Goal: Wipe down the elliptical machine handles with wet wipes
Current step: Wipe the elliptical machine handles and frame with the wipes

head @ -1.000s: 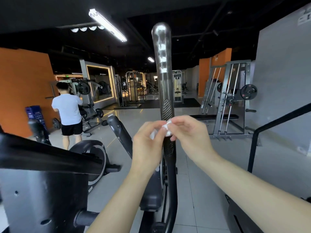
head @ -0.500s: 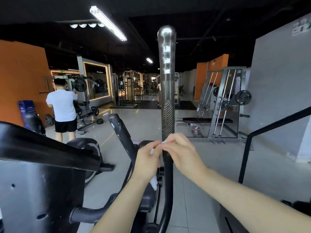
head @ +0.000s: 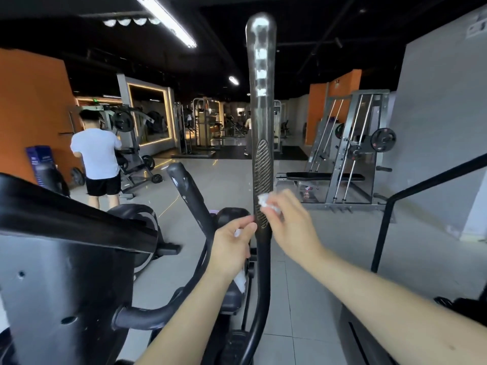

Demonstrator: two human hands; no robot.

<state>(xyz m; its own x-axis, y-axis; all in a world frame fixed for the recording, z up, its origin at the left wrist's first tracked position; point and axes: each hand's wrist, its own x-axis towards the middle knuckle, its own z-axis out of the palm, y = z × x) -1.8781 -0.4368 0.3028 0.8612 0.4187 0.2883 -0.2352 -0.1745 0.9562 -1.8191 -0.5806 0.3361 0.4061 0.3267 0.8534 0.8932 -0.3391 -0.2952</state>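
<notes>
The fingers (head: 296, 206) of the right hand (head: 292, 227) are curled around a crumpled wet wipe (head: 266, 204), pinching it and pressing it against the upright handle (head: 261, 106) of the elliptical machine. The wipe touches the lower part of the handle's ribbed grip patch (head: 262, 169), on the handle's right edge, and it sticks out just past the fingertips. This hand is blurred, so the exact lie of each finger cannot be told.

The left hand (head: 232, 248) sits just left of the handle and a little lower than the wipe. Its fingers (head: 246, 225) reach the handle's left edge at the bottom of the grip patch. They are closed on a white item (head: 239, 280), which shows between thumb and palm and again below the hand; what it is cannot be told.

A second, dark handle (head: 189, 191) leans to the left of the upright handle, apart from it. Farther left of the handle, a person in a white shirt (head: 97, 154) stands with their back turned. To the right of the handle, well behind it, are a weight rack (head: 353, 143) and a flat bench (head: 324, 176).
</notes>
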